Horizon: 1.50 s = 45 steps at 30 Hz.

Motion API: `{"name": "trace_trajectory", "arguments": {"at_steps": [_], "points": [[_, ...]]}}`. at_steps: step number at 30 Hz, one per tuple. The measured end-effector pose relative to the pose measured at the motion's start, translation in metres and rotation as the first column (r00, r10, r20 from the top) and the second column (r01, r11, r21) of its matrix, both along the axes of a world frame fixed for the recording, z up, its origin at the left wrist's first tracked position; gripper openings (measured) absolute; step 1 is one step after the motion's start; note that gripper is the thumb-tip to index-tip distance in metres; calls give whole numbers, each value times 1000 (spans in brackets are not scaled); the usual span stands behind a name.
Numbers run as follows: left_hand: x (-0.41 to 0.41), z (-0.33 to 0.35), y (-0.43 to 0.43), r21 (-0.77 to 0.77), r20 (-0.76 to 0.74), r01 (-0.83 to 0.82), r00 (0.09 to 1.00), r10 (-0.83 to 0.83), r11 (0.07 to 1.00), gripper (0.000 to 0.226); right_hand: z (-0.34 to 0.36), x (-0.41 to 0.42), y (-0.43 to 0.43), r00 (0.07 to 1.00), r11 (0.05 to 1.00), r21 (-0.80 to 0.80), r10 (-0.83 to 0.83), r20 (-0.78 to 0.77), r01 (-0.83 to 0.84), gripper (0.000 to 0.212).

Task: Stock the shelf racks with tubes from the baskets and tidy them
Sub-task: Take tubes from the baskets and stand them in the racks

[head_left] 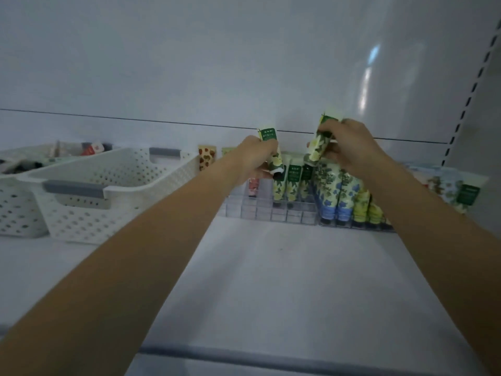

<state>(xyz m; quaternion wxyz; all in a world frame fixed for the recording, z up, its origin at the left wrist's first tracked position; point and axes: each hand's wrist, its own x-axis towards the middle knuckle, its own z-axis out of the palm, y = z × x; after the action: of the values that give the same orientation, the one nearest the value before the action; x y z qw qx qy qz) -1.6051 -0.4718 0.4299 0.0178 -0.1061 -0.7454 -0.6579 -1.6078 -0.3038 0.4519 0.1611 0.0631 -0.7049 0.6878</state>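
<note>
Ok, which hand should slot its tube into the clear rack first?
Probably left: the left hand holds the left tube cap-down, low over the racked tubes; the right hand holds the right tube higher, tilted.

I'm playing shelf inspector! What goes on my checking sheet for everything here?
Surface: white shelf, with baskets on the left and racks at the back.
Job's things: clear left rack, partly filled with yellow-flower tubes; right rack, packed with blue-flower tubes and green ones; near basket and far basket, both white with holes.
Clutter: floral packet lying at the far right.
Hands: left hand grips a yellow-flower tube above the left rack; right hand grips a second yellow-flower tube, tilted.
Cables: nothing seen.
Surroundings: white back panel; slotted upright on the right.
</note>
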Motion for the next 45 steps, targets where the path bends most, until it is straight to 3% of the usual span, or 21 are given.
{"name": "trace_trajectory", "arguments": {"at_steps": [3, 7, 11, 17, 21, 24, 31, 38, 41, 45], "points": [[-3, -21, 11, 109, -24, -122, 992, 125, 987, 15, 9, -9, 0, 993, 950, 298, -63, -104, 92, 12], [-9, -54, 13, 167, -68, -225, 969, 239, 960, 6, 7, -25, 5, 981, 754, 635, -63, -186, 169, 30], [-13, -64, 8, 91, -142, -215, 964, 226, 972, 19, -1, -33, 8, 995, 574, 813, -71, -65, 94, 35], [-12, -65, 10, 3, -235, -169, 958, 165, 986, 11, 0, -35, 16, 995, 537, 838, -66, -70, 95, 39], [-11, -66, 10, -29, -284, -165, 947, 150, 986, 11, -3, -36, 17, 995, 456, 885, -89, -56, 90, 23], [-11, -67, 11, -49, -303, -165, 942, 142, 985, 13, -7, -37, 15, 994, 408, 910, -107, -31, 72, 23], [-15, -68, 13, -165, -326, -152, 941, 91, 974, 32, -4, -35, 16, 987, 478, 863, -88, -138, 163, 27], [-22, -68, 19, -310, -309, -200, 946, 100, 929, 28, -7, -30, 10, 977, 481, 856, -17, -211, 193, 38], [-24, -73, 22, -444, -332, -228, 940, 78, 867, 31, -9, -29, 5, 971, 498, 846, 29, -237, 192, 38], [-26, -75, 21, -404, -285, -255, 948, 144, 878, 47, -12, -29, 0, 969, 511, 842, 66, -238, 171, 38]]}}
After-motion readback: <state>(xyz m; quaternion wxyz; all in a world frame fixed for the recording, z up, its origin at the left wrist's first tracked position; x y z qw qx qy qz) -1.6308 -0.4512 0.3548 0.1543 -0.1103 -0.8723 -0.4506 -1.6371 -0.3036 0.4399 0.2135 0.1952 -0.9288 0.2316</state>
